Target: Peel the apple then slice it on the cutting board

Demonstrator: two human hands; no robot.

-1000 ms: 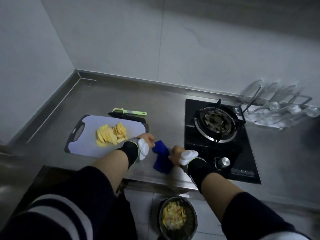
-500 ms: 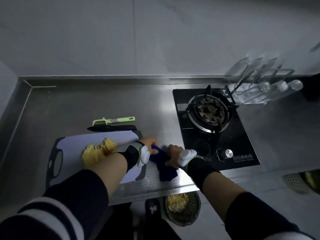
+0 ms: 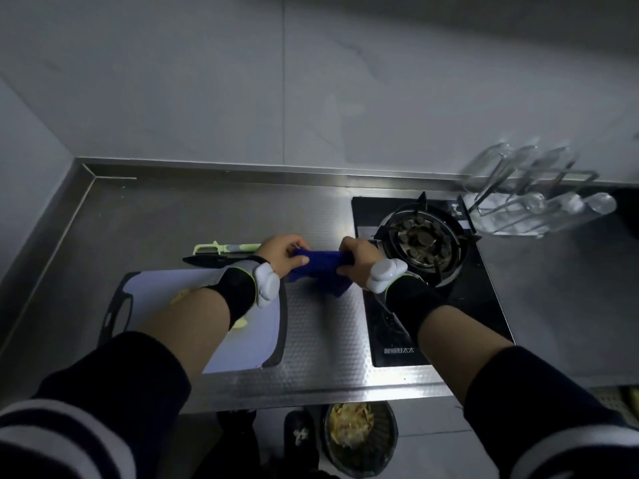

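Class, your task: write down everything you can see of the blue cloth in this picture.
The blue cloth is a deep, plain blue and looks like soft fabric. It is bunched into a thick band between the left hand and the right hand, each gripping one end with curled fingers. A loose fold hangs below, nearer the right hand. It is over the steel counter, between cutting board and stove; whether the fold touches the counter cannot be told.

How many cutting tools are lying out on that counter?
2. A green peeler lies behind the cutting board, and a black knife lies between peeler and board. The left hand covers their right ends; others might be hidden.
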